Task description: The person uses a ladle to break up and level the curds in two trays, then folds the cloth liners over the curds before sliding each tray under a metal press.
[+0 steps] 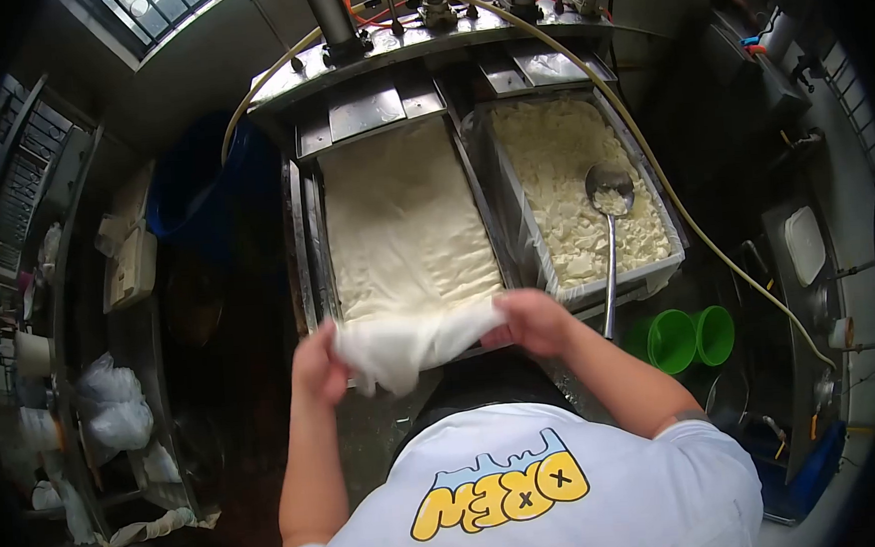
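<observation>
A white cloth point(400, 236) lies over the contents of the left metal press tray, its near part lifted and bunched between my hands. My left hand point(320, 364) pinches the cloth's near left corner, just outside the tray's front edge. At the near right corner, my right hand point(531, 323) grips the same cloth, fingers partly hidden by it. To the right stands a second tray point(547, 267) lined with cloth or film and filled with crumbly white curd point(561, 166). A metal ladle point(610, 188) rests on that curd with some in its bowl, its handle hanging over the near edge.
Behind the trays is a metal press frame point(423, 39) with upright cylinders. A yellow hose point(641, 156) loops across the right tray. Two green buckets point(674, 339) stand at lower right, a blue barrel point(197, 188) at left. Plastic bags point(117, 413) sit on the left shelf.
</observation>
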The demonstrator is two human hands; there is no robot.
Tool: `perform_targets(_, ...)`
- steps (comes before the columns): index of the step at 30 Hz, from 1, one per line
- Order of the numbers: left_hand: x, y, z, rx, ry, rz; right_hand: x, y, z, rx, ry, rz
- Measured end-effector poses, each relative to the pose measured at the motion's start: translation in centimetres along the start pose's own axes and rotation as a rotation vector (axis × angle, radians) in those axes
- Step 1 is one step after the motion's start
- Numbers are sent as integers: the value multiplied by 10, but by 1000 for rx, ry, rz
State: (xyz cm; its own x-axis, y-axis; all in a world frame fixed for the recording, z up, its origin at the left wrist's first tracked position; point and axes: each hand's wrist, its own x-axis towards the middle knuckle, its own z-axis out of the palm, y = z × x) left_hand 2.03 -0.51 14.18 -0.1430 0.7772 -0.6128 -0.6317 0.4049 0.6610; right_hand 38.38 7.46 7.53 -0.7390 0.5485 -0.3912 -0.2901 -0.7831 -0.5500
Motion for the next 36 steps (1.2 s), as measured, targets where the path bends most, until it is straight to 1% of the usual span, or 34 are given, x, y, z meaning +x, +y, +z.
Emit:
perform_targets(1,63,12,-45,-294,-582,-36,26,-7,-12,206,9,-88)
perform_targets(2,65,29,5,-83,-252,105,36,-26,3,258,124,-268)
perform_targets(3,80,45,11,-24,-248,111,42,-44,11,262,252,-342)
perform_targets(4,90,49,13,-23,-255,110,48,-50,7,261,255,-348)
perform_targets(6,118,50,12,475,136,390,64,-56,-14,-340,641,-457)
perform_targets(7,142,43,-12,716,174,531,72,-51,-25,-343,645,-462)
perform_targets(8,162,33,-38,958,212,670,80,-42,-39,-693,713,-517)
perform_targets(9,166,26,-46,1150,355,691,85,-34,-48,-1044,771,-561)
perform_targets(10,167,17,-50,1330,475,725,91,-27,-48,-1043,778,-560)
perform_targets(12,161,5,-53,1326,388,473,108,-14,-41,-1331,1031,-400)
perform_targets(13,158,-9,-54,1297,422,552,109,-9,-39,-1223,1059,-481)
perform_targets(18,152,-23,-64,1272,408,621,94,-8,-39,-1201,1017,-468)
perform_targets(21,130,-34,-71,1260,344,552,77,7,-41,-1183,983,-464)
perform_targets(24,107,-47,-82,1266,326,473,59,20,-40,-1214,1004,-418)
perform_targets(26,106,-32,-76,1272,319,435,51,8,-25,-1214,964,-196)
perform_targets(27,107,-19,-70,1288,320,404,62,-3,-24,-1223,959,-190)
perform_targets(28,113,-9,-68,1305,319,374,75,-14,-23,-1369,950,-373)
perform_targets(29,133,11,-64,1278,336,409,89,-25,-23,-1508,932,-559)
perform_targets(30,167,24,-69,1178,325,612,112,-48,-25,-1470,891,-590)
perform_targets(31,202,45,-65,1139,323,709,144,-81,-28,-1433,850,-622)
perform_targets(32,230,74,-49,1106,300,748,178,-112,-31,-1434,866,-653)
perform_targets(33,271,95,-44,1112,298,854,212,-142,-35,-1434,882,-683)
perform_targets(34,314,116,-42,1172,322,886,247,-167,-48,-1488,901,-666)
perform_targets(35,347,140,-31,1138,285,737,278,-190,-59,-1544,920,-651)
perform_targets(36,383,157,-24,1115,235,593,289,-218,-34,-1553,850,-334)
